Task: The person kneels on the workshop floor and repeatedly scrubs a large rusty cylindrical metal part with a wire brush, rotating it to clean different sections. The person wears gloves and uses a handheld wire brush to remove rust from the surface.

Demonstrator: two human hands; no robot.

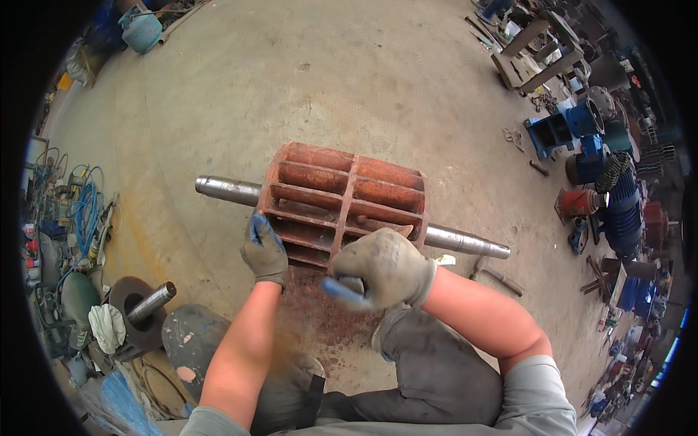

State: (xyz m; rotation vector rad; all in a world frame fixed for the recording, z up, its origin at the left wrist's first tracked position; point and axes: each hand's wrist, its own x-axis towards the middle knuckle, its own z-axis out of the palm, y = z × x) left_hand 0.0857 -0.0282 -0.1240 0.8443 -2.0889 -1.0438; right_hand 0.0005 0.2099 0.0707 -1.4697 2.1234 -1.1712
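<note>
Left gloved hand (265,251) presses flat, fingers together, against the rusty red ribbed rotor on its steel shaft (345,200); right gloved hand (382,270) curls fist-tight at its near edge.

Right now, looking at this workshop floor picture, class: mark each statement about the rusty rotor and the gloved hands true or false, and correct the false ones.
1. The rusty rotor lies on the concrete floor. True.
2. Both hands are bare. False: the left hand and the right hand both wear gloves.
3. A steel shaft sticks out of both ends of the rotor. True.
4. The left hand rests on the floor, away from the rotor. False: it touches the rotor's near edge.
5. The gas cylinder stands beside the right hand. False: it stands far off, upper left.
</note>
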